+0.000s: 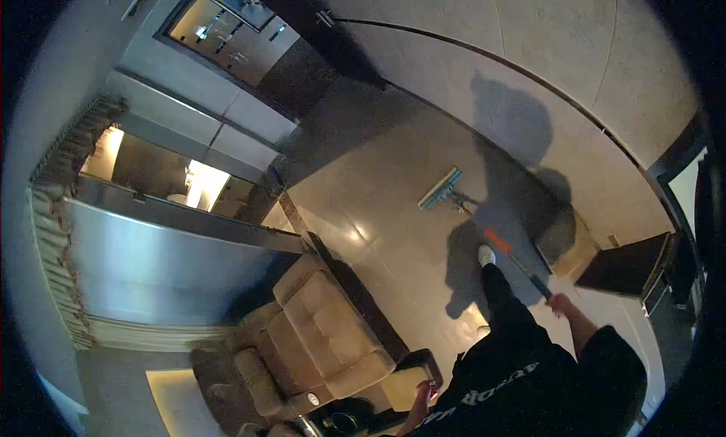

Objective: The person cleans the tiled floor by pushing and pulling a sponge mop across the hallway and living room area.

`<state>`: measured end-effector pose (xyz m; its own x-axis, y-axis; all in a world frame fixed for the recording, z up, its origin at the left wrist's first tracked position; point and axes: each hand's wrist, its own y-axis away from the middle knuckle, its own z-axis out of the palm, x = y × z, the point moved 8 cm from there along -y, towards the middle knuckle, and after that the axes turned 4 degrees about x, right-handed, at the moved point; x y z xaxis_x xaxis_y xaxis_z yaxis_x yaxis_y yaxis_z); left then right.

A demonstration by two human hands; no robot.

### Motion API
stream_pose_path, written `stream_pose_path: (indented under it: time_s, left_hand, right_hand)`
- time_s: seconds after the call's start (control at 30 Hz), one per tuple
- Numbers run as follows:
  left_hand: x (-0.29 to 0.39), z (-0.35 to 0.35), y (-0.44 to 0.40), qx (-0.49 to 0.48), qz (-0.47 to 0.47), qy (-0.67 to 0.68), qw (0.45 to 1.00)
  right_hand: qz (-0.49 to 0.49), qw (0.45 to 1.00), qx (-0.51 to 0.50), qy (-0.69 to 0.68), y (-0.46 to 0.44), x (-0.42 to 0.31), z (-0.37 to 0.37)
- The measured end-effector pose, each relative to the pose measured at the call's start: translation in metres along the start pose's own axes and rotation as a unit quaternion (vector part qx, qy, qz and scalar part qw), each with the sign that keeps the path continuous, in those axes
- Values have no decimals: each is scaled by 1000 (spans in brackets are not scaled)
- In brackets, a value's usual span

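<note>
My right hand (560, 305) is wrapped round the dark grip at the top end of a long-handled mop (497, 241). The mop has a red sleeve partway down its pole. Its wide, flat mop head (440, 189) rests on the shiny floor (378, 180), some way ahead of my shoes. Low in the picture, my left hand (425, 397) hangs near the end of a brown sofa, with its fingers curled. Something small and reddish shows at those fingers, too unclear to name. My dark clothing hides part of the left arm.
A brown padded sofa (325, 331) stands on the left, beside a small table (348, 418). A long pale wall (575, 134) borders the floor on the right, with a dark open cabinet or box (628, 267) near me. Behind the sofa are a curtain (57, 240) and window.
</note>
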<state>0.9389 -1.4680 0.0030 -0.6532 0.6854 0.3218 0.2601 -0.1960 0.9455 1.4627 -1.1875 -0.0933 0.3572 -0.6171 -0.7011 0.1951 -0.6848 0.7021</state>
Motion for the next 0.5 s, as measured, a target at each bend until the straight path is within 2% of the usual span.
stream_pose_path:
  time_s: [0.03,0.07,0.1,0.13,0.17,0.2,0.23,0.27,0.3,0.37,0.4,0.43,0.47,0.5]
  left_hand:
    - [-22,-6,-9,72,-8,-79,994]
    - [-24,4,-4,8,39,-108,993]
    - [-22,14,1,-57,87,-136,985]
    - [-28,17,-19,-114,128,-264,949]
    - [-43,17,-30,-168,164,-385,893]
    - [-45,30,-31,-195,97,-313,924]
    - [-46,44,-31,-212,28,-241,947]
    - [-54,42,-53,-225,55,-239,943]
    - [-58,43,-66,-238,83,-237,938]
    - [-18,75,-29,-247,128,-141,950]
    - [4,88,1,-198,91,-60,974]
    - [9,86,-5,-159,71,-57,983]
    - [12,86,-14,-120,51,-54,990]
    - [18,86,-20,-80,29,-52,995]
  right_hand:
    - [90,995,20,48,53,-16,5]
    - [13,995,11,102,81,1,7]
    - [46,989,28,140,108,13,4]
    - [81,980,42,176,136,25,1]
    - [226,952,81,192,188,8,0]
    - [125,984,125,11,201,66,-4]
    - [159,975,149,44,240,30,1]
    - [195,963,171,74,286,-37,11]
    - [171,962,201,77,290,-14,10]
    - [111,956,259,80,277,23,12]
    - [74,951,289,81,265,36,9]
    - [36,944,317,83,257,37,3]
    - [53,930,343,120,252,13,-1]
    - [71,914,368,158,244,-50,-1]
